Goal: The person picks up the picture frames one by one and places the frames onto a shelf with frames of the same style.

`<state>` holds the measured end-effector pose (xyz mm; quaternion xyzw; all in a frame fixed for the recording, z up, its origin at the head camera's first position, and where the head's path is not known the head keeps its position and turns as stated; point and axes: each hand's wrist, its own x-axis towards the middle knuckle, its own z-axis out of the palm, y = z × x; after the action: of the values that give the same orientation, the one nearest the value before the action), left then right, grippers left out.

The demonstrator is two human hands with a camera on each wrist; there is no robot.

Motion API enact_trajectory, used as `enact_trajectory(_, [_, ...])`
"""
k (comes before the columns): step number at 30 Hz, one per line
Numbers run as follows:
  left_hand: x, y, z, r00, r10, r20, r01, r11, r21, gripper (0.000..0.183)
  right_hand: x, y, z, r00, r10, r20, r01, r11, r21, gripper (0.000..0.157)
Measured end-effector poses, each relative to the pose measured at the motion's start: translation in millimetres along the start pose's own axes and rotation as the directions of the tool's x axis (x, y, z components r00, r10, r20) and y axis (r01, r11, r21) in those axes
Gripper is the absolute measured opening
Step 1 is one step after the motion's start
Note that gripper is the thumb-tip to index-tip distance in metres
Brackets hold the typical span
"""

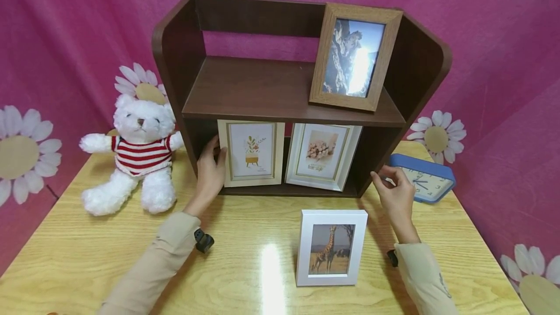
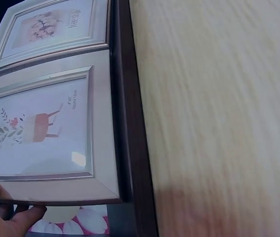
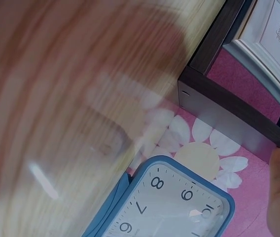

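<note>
In the lower compartment of a dark brown shelf (image 1: 280, 119), a cream picture frame (image 1: 277, 154) with a potted-plant print leans at the left. My left hand (image 1: 211, 171) pinches its left edge, with the fingers and thumb at that edge in the left wrist view. Beside it tilts a white picture frame (image 1: 294, 154) with a flower print. My right hand (image 1: 398, 193) is at the outside of the shelf's right side panel (image 3: 228, 116), fingertips right at its edge and holding nothing. Close behind that hand stands a blue clock (image 1: 430, 181).
A wooden picture frame (image 1: 318, 57) leans on the upper shelf at the right. On the table (image 1: 245, 237), a white frame with a giraffe picture (image 1: 332, 249) stands in front of the shelf. A white teddy bear (image 1: 142, 159) in a striped shirt sits left of the shelf.
</note>
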<state>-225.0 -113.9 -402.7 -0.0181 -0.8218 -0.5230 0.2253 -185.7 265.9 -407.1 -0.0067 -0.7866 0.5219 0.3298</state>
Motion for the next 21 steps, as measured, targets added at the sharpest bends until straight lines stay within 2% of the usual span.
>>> enact_trajectory(6, [5.1,-0.8,4.1,1.0,-0.028,0.003,0.028,1.0,0.006,0.042,-3,-17,-0.8,1.0,-0.012,0.004,0.012,1.0,0.015,0.021])
enact_trajectory(14, [8.0,-1.3,5.9,1.0,-0.018,-0.013,0.018,1.0,0.021,0.04,-4,-19,-0.5,1.0,-0.001,-0.002,0.001,1.0,0.007,0.02])
enact_trajectory(21, [9.2,0.2,5.5,0.999,-0.037,-0.005,0.038,0.999,0.026,0.041,-4,-17,-1.0,1.0,-0.006,0.002,0.006,1.0,-0.002,0.021])
